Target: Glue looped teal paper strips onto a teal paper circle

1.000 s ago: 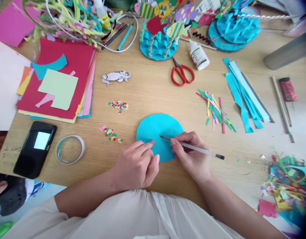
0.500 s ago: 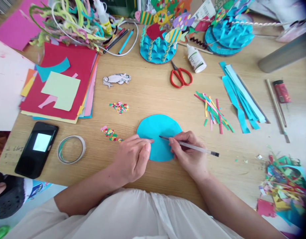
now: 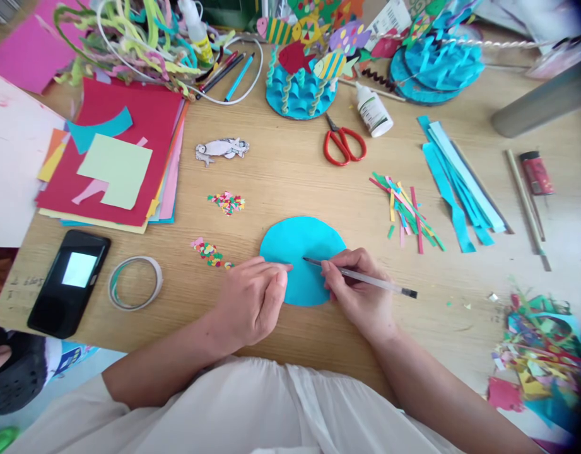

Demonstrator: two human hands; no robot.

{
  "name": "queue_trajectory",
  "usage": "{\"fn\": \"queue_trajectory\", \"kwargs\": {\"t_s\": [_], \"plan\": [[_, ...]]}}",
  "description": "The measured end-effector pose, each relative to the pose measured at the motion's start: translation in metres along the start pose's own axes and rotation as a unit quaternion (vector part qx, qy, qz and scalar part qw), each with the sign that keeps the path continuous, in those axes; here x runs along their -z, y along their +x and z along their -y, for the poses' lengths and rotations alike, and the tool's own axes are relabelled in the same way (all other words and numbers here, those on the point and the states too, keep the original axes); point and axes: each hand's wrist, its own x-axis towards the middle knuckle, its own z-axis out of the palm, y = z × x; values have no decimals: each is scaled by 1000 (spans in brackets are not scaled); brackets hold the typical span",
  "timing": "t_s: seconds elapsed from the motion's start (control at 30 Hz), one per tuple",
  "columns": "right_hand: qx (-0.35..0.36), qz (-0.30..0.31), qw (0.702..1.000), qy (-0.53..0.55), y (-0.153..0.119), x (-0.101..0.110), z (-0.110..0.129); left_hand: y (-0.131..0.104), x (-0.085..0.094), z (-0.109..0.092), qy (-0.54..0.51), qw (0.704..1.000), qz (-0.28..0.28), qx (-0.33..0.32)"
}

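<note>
A bright blue paper circle (image 3: 302, 236) lies flat on the table in front of me. My right hand (image 3: 361, 287) grips a clear-barrelled pen (image 3: 373, 280) with a dark tip and a black end. The pen slants to the right, its tip at the middle of the circle. The side of that hand rests over the circle's right edge. My left hand (image 3: 255, 299) is curled into a loose fist, its index finger reaching over the circle's left edge. No object shows in its fingers.
Coloured paper bits (image 3: 212, 253) lie left of the circle. Red-handled scissors (image 3: 343, 144) and a glue bottle (image 3: 374, 112) lie beyond it. Paper strips (image 3: 410, 214) are to the right. A tape roll (image 3: 135, 284), a phone (image 3: 70, 284) and stacked coloured paper (image 3: 124, 173) are at left.
</note>
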Motion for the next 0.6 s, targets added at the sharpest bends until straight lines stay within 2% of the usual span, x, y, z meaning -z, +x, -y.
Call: {"fn": "queue_trajectory", "kwargs": {"t_s": [0.6], "plan": [[-8, 4, 1000, 1, 1, 0, 0, 2, 1, -2, 12, 1000, -2, 3]]}}
